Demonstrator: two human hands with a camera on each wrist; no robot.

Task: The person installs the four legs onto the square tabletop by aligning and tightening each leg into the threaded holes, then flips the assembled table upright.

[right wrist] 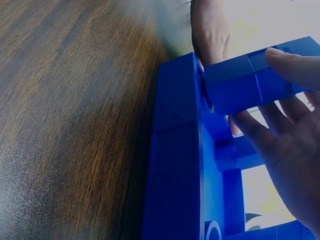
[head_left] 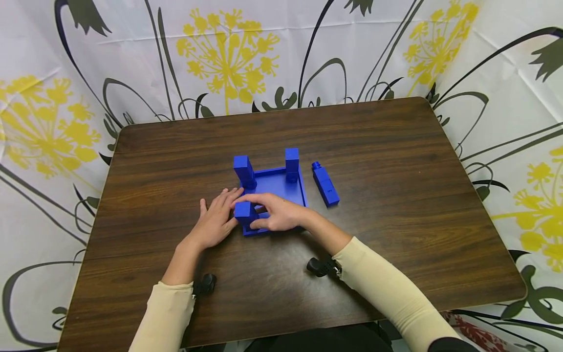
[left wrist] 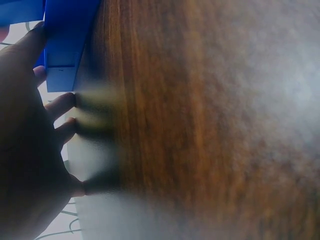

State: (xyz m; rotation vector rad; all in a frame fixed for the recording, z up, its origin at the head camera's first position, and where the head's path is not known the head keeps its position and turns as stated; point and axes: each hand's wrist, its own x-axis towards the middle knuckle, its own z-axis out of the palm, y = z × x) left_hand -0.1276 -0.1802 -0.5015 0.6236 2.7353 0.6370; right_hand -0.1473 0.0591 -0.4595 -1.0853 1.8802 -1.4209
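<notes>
A square blue tray-like base [head_left: 277, 186] with a raised rim lies on the table. Blue block legs stand at its far left corner [head_left: 243, 168] and far right corner [head_left: 292, 161]. My right hand [head_left: 281, 213] grips a third blue leg [head_left: 243, 210] at the near left corner, thumb on one face and fingers round the other side. In the right wrist view this leg [right wrist: 250, 82] tilts slightly over its corner, its lower end right at the socket. My left hand [head_left: 213, 222] lies with fingers extended along the base's left side, fingertips at the rim.
A loose blue leg [head_left: 325, 185] with a threaded end lies right of the base. In the right wrist view a round socket [right wrist: 214, 232] shows at another corner. The brown wooden table [head_left: 396, 195] backs onto a floral curtain [head_left: 228, 54].
</notes>
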